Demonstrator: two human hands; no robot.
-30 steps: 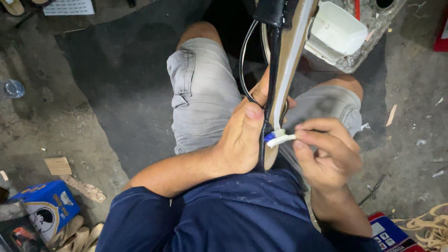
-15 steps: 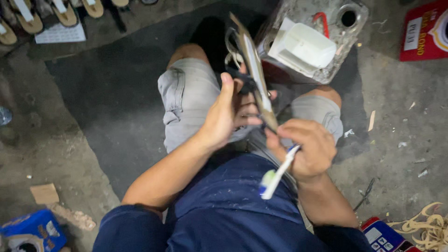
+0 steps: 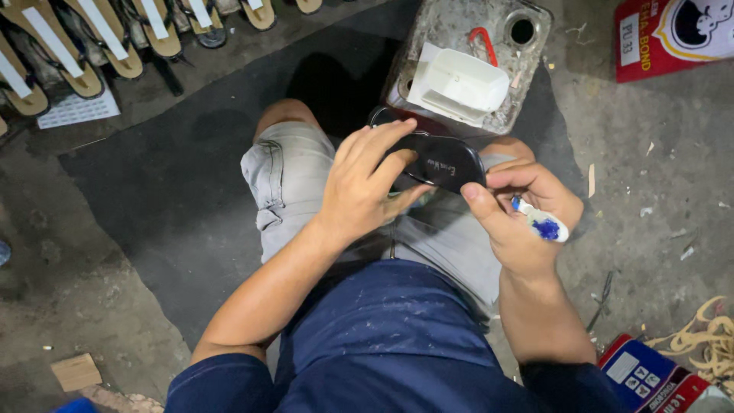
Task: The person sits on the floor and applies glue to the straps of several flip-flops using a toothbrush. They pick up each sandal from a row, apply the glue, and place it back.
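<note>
A black sandal sole is held over the lap, above the knees, approx. level, w/ its glossy upper face to the camera. The left hand is laid over the top of it, fingers spread and curled down on the far edge, thumb tucked under the near edge. The right hand is at the rounded end: thumb tip pressed on the rim, remaining fingers folded shut round a small white brush w/ blue bristles, which sticks out to the right.

Handling, judged: the sole is prob. light, rubber or foam, flexible along its length but stiff enough to be kept flat by a grip at two points. The surface looks smooth, slightly shiny, so it may be slippery where wet; best held by the edges, mid-length and at the end, as is done now. Not fragile.

Beyond the knees a battered square metal can is set on the dark floor mat, w/ a white plastic tub resting on its lid, a red handle beside the tub. Tan insoles w/ white strips are lined up along the mat's far-left edge. The concrete floor is rough, dusty, strewn w/ scraps; a red printed carton lies far right, a coil of pale cord near right.
</note>
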